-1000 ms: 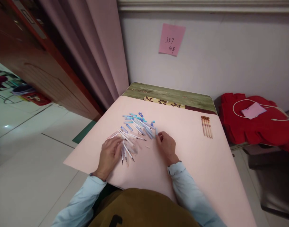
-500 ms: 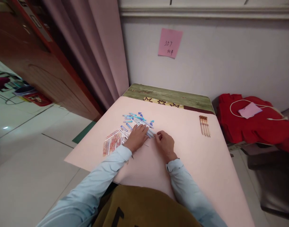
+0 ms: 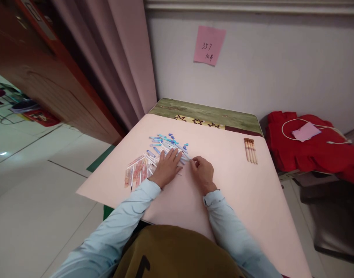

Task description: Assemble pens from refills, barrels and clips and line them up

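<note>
A loose pile of blue and white pens and small blue caps [image 3: 165,143] lies on the pink table cover [image 3: 223,181]. My left hand [image 3: 166,168] rests flat on the near edge of that pile, fingers stretched out. To its left lie pen parts over a clear printed wrapper [image 3: 136,172]. My right hand [image 3: 202,173] sits just right of the pile, fingers curled in a pinch by a pale blue pen part; what they hold is too small to name.
Several tan pens [image 3: 250,150] lie side by side at the table's far right. A green wooden table edge [image 3: 208,112] shows at the back. Right of the table sits red cloth [image 3: 307,150] with a white cable. A pink note [image 3: 209,45] hangs on the wall.
My left hand has moved from the wrapper and pens at the left up and right onto the pile, fingers spread flat. The right hand has barely shifted.
</note>
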The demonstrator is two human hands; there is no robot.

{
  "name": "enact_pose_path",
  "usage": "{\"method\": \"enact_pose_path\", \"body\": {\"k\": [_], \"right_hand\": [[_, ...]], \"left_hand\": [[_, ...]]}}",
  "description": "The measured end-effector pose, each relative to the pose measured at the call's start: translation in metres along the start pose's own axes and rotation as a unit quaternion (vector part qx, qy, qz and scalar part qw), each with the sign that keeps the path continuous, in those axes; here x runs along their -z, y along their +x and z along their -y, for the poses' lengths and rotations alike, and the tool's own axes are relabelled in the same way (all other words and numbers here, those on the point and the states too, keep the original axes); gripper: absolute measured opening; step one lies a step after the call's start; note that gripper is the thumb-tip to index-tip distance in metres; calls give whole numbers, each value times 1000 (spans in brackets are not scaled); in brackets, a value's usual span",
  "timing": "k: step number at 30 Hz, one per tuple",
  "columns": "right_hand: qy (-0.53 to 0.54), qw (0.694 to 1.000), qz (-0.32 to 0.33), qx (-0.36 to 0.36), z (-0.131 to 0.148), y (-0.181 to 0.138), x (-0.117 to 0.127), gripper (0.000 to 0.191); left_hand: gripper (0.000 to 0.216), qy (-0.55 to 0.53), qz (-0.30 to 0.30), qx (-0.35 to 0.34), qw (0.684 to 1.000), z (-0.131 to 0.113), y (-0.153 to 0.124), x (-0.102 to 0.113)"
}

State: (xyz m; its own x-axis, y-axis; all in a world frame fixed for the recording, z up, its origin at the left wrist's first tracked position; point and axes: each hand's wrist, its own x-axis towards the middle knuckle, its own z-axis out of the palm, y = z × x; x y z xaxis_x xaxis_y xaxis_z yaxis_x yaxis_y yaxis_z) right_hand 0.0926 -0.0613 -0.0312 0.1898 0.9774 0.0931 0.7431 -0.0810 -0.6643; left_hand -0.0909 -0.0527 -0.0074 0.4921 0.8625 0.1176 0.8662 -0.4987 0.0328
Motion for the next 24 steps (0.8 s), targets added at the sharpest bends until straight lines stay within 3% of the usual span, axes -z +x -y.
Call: {"method": "enact_pose_path", "body": {"k": [3,6,9,13,16,19,24], "right_hand": [[1,1000,-10,-7,-2,0,-2,22],[15,1000,-20,-5,-4,0,-4,25],[10,999,-34,18,-5,-1,-6,25],[-40,994,-21,99,-2,-3,-12,23],[-110,985,-4,133,1,-4,-19,26],[-134,982,-3,134,3,-3,-23,22],[-69,992,-39,100,-1,-4,-16,17]], "left_hand": [[47,-39,-69,16,997,1,-14,6],[38,-102,-188,29,976,0,-40,9],[30,-150,-258,-9,954,-14,-68,7],[18,-155,-220,-125,955,-40,-89,-2],[18,-149,-196,-174,953,-49,-92,-8],[19,-152,-199,-167,954,-47,-90,-10],[18,-158,-210,-154,953,-43,-91,-11]]}}
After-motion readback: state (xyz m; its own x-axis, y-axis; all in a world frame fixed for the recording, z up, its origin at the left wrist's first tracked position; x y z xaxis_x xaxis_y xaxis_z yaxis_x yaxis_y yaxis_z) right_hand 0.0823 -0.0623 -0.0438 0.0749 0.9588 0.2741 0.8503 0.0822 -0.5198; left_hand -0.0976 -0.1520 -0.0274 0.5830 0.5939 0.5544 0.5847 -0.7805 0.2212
